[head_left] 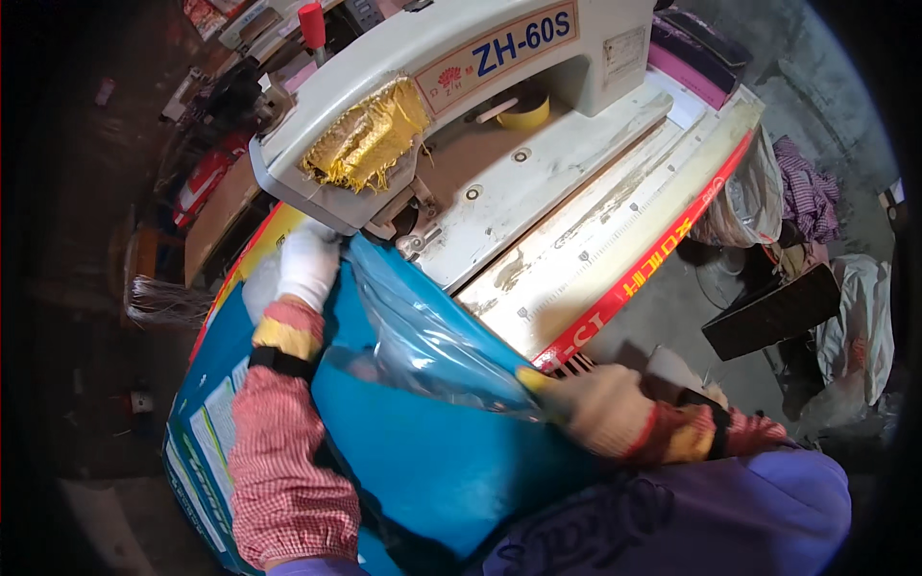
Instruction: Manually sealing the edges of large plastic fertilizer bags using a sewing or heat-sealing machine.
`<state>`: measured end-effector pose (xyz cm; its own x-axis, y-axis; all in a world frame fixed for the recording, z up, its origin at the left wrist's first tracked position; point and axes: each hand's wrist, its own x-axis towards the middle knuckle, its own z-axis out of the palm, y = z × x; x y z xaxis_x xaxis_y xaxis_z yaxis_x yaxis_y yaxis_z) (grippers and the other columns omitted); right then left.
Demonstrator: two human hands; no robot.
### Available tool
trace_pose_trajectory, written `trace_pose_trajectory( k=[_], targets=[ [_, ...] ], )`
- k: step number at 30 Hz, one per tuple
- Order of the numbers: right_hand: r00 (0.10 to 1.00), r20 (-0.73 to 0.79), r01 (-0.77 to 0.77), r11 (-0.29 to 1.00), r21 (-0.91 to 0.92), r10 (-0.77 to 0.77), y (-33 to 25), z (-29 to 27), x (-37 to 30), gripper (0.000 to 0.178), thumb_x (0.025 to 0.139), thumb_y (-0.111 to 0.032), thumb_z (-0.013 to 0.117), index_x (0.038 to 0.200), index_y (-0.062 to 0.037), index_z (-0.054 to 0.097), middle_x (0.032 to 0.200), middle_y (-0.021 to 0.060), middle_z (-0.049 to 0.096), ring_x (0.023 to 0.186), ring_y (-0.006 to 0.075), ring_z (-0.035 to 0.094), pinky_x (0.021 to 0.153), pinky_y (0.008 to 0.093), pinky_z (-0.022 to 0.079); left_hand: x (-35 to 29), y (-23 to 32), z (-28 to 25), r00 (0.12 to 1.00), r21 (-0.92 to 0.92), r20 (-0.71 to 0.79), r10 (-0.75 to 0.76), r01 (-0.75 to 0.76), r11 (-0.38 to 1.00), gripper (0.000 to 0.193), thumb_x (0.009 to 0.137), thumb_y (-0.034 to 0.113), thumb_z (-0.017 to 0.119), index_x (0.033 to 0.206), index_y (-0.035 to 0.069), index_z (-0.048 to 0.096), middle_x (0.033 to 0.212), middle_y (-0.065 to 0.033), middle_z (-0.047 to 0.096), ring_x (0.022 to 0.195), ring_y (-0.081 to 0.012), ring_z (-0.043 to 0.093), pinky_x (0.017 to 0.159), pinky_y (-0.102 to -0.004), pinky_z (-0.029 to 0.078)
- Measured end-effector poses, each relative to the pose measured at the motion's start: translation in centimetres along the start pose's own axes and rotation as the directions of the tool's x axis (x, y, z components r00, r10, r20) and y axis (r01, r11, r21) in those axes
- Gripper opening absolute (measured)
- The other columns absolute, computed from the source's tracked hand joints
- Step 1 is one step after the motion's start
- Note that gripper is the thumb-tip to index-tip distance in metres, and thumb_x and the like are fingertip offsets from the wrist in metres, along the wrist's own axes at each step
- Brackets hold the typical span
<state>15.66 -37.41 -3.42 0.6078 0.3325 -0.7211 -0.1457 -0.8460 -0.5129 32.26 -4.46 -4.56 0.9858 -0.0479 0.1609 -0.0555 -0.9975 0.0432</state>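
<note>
Stretching forward, gloved left hand (307, 264) flat on blue bag (432, 451); right hand (600, 408) grip clenching its edge

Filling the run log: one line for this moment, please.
left hand: gloved, on blue bag under sewing machine head | right hand: gloved, gripping bag's clear liner edge

I work in a sewing workshop: an industrial sewing machine (451, 106) on a worn worktable (615, 221), cluttered concrete floor (826, 86) far right.
</note>
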Motion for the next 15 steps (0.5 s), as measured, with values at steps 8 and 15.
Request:
trace_pose_trajectory(
  k=[8,15],
  targets=[
    [0.818,-0.282,0.26,0.759,-0.597,-0.502,-12.4,-4.1,9.1,0.014,0.073,-0.018,0.062,0.077,-0.0055,0.068,0.074,0.0101,0.067,0.077,0.0272,0.067,0.056,0.0402,0.052,8.6,-3.4,-8.5,0.996,0.333,-0.053,0.072,-0.051,0.942,0.023,0.076,0.004,0.052,0.094,0.008,0.064,0.097,-0.0188,0.062,0.095,-0.0358,0.057,0.083,-0.0401,0.047],
    [0.583,0.038,0.518,0.335,-0.787,-0.811,-11.6,-5.9,13.5,0.022,0.071,-0.016,0.056,0.085,-0.0055,0.069,0.08,0.0146,0.066,0.073,0.031,0.065,0.059,0.0441,0.052,-0.7,6.7,-16.6,0.966,0.408,0.232,0.111,-0.2,0.891,0.015,0.07,0.003,0.053,0.08,0.006,0.065,0.083,-0.0169,0.062,0.085,-0.0342,0.059,0.078,-0.0412,0.046]
  ],
)
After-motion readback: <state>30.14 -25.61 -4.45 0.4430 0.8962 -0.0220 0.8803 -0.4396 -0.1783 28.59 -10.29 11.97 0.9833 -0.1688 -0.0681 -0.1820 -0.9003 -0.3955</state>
